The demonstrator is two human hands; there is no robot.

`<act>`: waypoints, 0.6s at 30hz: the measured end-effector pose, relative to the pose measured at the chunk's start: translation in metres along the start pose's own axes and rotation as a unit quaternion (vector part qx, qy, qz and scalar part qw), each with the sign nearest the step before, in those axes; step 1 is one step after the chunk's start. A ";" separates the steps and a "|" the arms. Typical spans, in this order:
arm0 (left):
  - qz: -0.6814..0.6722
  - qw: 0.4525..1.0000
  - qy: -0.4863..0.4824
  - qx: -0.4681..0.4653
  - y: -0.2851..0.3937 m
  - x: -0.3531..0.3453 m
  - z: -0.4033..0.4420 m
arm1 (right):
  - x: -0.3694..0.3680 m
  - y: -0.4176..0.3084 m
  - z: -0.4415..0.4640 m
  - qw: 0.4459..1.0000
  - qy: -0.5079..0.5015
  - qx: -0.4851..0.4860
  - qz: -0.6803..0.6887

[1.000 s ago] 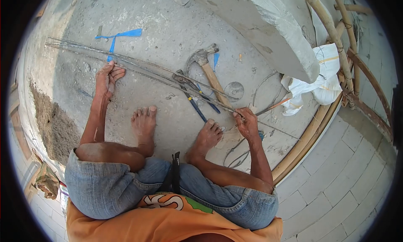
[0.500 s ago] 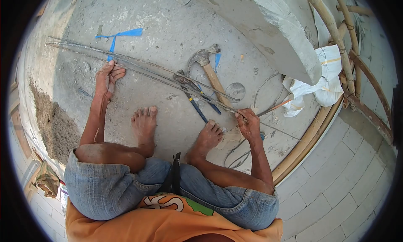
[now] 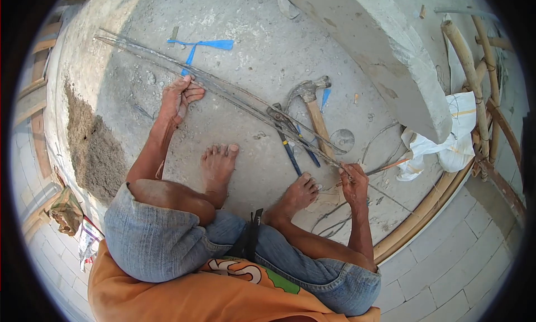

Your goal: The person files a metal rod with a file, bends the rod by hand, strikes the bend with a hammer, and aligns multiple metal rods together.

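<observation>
Steadying those thin rods (image 3: 240,103) goes best, imo, with the right hand (image 3: 353,182) pinching one end like here and the left hand (image 3: 181,96) farther along (can't tell if it's gripping), bundle slanting across pincers (image 3: 290,156) and hammer (image 3: 318,123).

Open floor on both sides of the long wires, tight quarters on my right.
Between my left hand (image 3: 182,96) and the pincers (image 3: 287,138), I could pass over bare concrete floor (image 3: 251,138), above my left foot (image 3: 219,168). Beyond the long wires (image 3: 240,99), there is room from the blue strip (image 3: 215,44) across to the claw hammer (image 3: 318,118), with the concrete slab (image 3: 391,54) bounding it. The wires bar a straight low crossing and run over the pincers and hammer handle. Around my right hand (image 3: 355,183), my right foot (image 3: 296,196), loose wires (image 3: 332,224) and the hammer handle crowd the way.
</observation>
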State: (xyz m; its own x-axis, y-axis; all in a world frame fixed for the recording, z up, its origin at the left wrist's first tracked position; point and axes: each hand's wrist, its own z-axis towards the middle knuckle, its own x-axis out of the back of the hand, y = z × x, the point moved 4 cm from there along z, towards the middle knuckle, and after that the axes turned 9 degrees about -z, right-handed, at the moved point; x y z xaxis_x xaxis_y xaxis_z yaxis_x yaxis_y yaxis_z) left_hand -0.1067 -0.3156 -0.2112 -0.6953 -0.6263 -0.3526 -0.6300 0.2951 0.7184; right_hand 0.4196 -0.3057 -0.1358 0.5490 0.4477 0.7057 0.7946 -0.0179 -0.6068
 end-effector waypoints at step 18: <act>-0.067 0.998 -0.012 0.017 0.005 0.000 -0.010 | -0.008 0.007 -0.002 0.988 0.028 0.134 -0.075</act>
State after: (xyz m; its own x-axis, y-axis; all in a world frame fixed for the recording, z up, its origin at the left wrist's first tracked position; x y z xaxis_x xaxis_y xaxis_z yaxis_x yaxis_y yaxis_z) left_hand -0.1060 -0.3215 -0.2016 -0.6110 -0.6453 -0.4586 -0.7296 0.2342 0.6425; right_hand 0.4211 -0.3111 -0.1454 0.4495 0.3770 0.8098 0.7752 0.2857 -0.5634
